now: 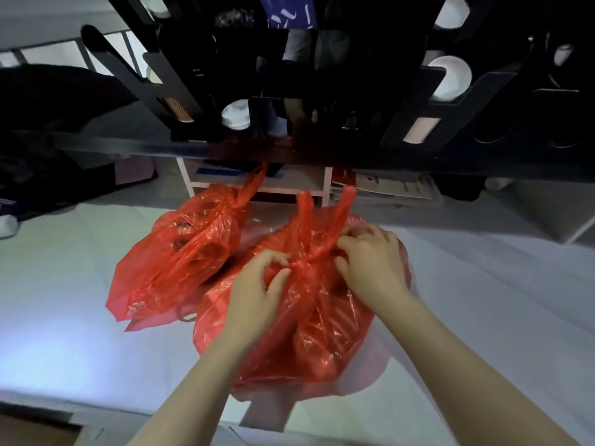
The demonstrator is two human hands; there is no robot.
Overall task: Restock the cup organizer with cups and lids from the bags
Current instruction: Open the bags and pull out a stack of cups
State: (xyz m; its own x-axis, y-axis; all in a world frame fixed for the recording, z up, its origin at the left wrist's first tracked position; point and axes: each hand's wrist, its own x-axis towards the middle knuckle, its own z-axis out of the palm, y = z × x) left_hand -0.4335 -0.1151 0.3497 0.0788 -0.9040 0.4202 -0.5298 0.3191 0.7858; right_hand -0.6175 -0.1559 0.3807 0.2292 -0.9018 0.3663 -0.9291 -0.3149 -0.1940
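Note:
Two red plastic bags lie on a pale surface. The nearer, larger bag (309, 333) is tied at the top with a knot (304, 260). My left hand (257, 288) pinches the plastic on the knot's left side. My right hand (370, 262) grips the plastic on its right side, fingers curled at the handles. The second red bag (190, 252), also knotted, lies to the left and a little farther away, untouched. What is inside either bag is hidden. The black cup organizer (322, 91) stands behind, with white cups (449, 77) showing through its cut-outs.
The pale surface (80, 300) spreads around the bags. Dark bundles (48, 140) sit at the far left. A white shelf frame (257, 185) and stacked papers (396, 188) lie below the organizer.

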